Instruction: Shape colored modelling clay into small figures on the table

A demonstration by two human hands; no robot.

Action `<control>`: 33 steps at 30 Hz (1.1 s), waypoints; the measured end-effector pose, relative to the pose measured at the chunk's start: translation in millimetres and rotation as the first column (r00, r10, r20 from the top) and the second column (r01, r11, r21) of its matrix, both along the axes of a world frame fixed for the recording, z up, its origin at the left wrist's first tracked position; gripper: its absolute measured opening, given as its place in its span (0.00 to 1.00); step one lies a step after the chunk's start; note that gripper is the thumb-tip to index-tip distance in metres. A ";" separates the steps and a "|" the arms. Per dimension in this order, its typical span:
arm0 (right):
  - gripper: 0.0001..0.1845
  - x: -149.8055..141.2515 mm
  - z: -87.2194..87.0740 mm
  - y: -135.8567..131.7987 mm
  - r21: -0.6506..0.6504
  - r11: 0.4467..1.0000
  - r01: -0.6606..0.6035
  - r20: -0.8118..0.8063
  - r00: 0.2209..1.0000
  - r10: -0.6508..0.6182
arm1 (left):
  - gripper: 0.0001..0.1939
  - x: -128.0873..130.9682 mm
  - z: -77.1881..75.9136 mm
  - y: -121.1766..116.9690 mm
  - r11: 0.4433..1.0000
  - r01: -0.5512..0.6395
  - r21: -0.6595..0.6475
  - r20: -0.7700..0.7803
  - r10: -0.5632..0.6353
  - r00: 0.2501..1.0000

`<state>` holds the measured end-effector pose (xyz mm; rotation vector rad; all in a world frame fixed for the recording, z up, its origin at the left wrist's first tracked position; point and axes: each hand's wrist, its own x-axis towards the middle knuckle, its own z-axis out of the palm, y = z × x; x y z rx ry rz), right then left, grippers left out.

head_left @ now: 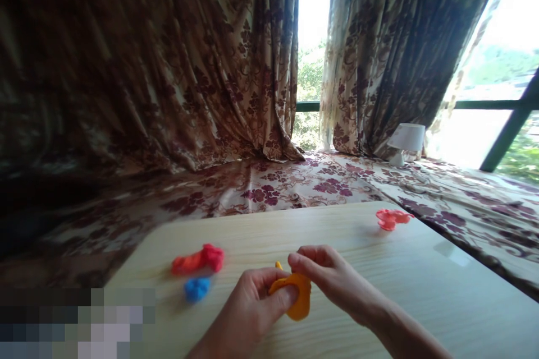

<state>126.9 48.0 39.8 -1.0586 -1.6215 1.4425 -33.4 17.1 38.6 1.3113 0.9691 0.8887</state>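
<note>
A flattened piece of yellow-orange modelling clay (301,304) hangs above the table, its rounded lower end pointing down. My left hand (263,300) grips it, thumb pressed on its face and fingers behind. A small yellow nub sticks up at its top left. At the clay's upper right edge is my right hand (326,266), thumb and fingers pinched together. Whatever sits between those right fingertips is hidden.
On the pale wooden table (252,230), a red and orange clay lump (200,259) lies at left beside a blue clay lump (196,289). A coral-pink clay shape (391,219) stands far right. Behind are floral cloth, curtains (236,67) and a white lamp (406,139).
</note>
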 end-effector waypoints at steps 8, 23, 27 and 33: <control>0.26 3.1 2.0 3.5 -0.046 0.996 0.080 -0.220 0.972 -0.089 | 0.12 -1.1 2.6 0.4 0.989 -0.068 -0.130 0.283 0.103 0.954; 0.22 1.2 5.7 0.5 0.089 0.992 0.086 -0.141 0.987 -0.073 | 0.16 -2.0 -3.1 2.5 0.996 -0.074 -0.055 0.260 0.086 0.962; 0.18 -0.2 6.0 -0.2 0.168 0.984 0.051 -0.148 0.989 -0.026 | 0.16 -1.5 -4.6 3.8 0.999 -0.044 -0.018 0.199 0.047 0.979; 0.20 4.9 7.1 2.3 0.143 0.989 0.047 -0.136 0.990 -0.027 | 0.15 2.4 -4.7 1.2 0.992 -0.127 -0.013 0.198 0.127 0.972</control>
